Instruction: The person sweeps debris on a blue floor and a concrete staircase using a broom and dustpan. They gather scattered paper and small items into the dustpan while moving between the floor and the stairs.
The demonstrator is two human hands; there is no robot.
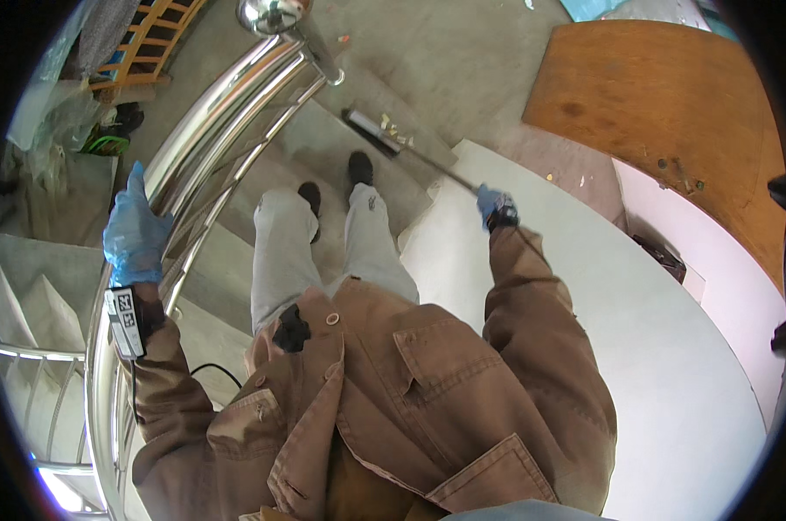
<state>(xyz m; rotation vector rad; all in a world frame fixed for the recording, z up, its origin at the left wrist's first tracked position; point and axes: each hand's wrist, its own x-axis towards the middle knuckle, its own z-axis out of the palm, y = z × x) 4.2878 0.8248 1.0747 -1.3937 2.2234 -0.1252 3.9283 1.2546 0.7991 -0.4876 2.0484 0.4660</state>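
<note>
My left hand (135, 231), in a blue glove, rests on the thick top tube of a polished metal stair handrail (204, 107), its index finger pointing along the tube. My right hand (495, 205), also blue-gloved, is closed around the handle of a long-handled broom (376, 132). The broom head lies on a concrete stair step (396, 98) beyond my feet. Small yellowish scraps of debris (393, 127) sit right beside the head. My dark shoes (360, 168) stand on the steps between the handrail and a white wall panel. The bristles are only partly visible.
A curved white stairside surface (529, 293) runs along my right. Beyond it stands a brown wooden board or tabletop (653, 98). A ball-topped metal post (272, 16) ends the handrail. Plastic sheeting (48, 130) and a wooden slatted rack (148, 42) are at the upper left.
</note>
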